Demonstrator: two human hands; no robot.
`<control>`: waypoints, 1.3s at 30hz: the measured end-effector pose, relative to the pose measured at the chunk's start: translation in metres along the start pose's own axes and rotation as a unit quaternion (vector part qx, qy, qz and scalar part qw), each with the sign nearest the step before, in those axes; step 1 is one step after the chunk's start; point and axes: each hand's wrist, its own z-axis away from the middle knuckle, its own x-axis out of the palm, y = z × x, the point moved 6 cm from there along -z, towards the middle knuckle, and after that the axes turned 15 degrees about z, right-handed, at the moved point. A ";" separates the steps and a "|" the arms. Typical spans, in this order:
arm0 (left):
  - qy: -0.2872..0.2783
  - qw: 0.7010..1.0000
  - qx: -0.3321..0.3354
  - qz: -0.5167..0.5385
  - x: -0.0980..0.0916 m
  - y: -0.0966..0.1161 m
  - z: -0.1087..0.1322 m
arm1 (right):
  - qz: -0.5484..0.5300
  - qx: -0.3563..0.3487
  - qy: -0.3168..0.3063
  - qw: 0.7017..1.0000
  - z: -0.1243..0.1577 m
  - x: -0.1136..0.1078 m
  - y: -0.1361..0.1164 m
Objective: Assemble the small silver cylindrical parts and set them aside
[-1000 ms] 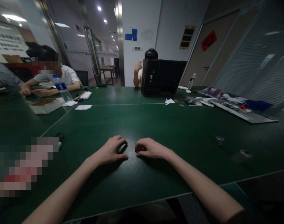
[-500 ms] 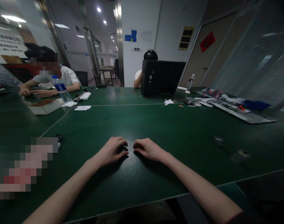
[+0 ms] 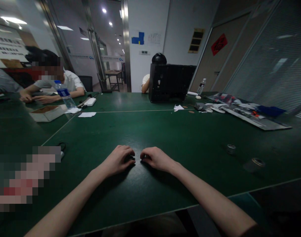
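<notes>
My left hand (image 3: 120, 159) rests on the green tabletop (image 3: 110, 128), its fingers loosely curved and the thumb apart from them, with nothing visible between. Facing it across a narrow gap, my right hand (image 3: 155, 158) lies in a similar pose, fingers bent and thumb a little apart, also holding nothing I can see. The two hands do not touch. To the right of my right hand stand a small metal cylinder (image 3: 231, 149) and a larger cylindrical roll or can (image 3: 254, 165), both out of its reach as posed.
A black box-like case (image 3: 172, 83) stands at the far side, partly hiding a person. Another person sits at far left behind an open carton (image 3: 46, 113) and a water bottle (image 3: 63, 94). Mixed items lie on a flat board (image 3: 266, 125) at right. A blurred-out patch covers the near left.
Both hands keep nearly the same place and pose. The whole view has shifted very slightly.
</notes>
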 end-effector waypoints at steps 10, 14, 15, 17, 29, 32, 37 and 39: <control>-0.013 1.000 -0.016 0.010 0.001 0.003 -0.001 | 0.023 -0.019 -0.009 1.000 0.002 -0.004 -0.005; -0.016 1.000 -0.014 0.007 0.002 0.002 -0.002 | 0.033 -0.020 -0.019 0.999 0.001 -0.004 -0.005; -0.016 1.000 -0.012 0.004 0.002 0.002 -0.002 | 0.037 -0.022 -0.021 0.999 0.001 -0.004 -0.005; -0.017 1.000 -0.010 -0.002 0.003 0.001 -0.003 | 0.043 -0.026 -0.022 0.998 0.001 -0.003 -0.005; -0.021 1.000 -0.007 -0.006 0.004 0.000 -0.002 | 0.027 -0.005 -0.008 1.000 0.000 -0.004 -0.003; -0.021 1.000 -0.008 -0.005 0.003 0.001 -0.002 | 0.044 -0.009 -0.007 0.999 0.000 -0.003 -0.003; -0.022 0.999 -0.024 0.002 0.002 0.001 -0.002 | 0.062 -0.016 -0.019 0.998 0.000 -0.001 -0.003; -0.020 1.000 -0.021 0.002 0.002 0.001 -0.001 | 0.059 -0.020 -0.020 0.998 0.000 -0.001 -0.004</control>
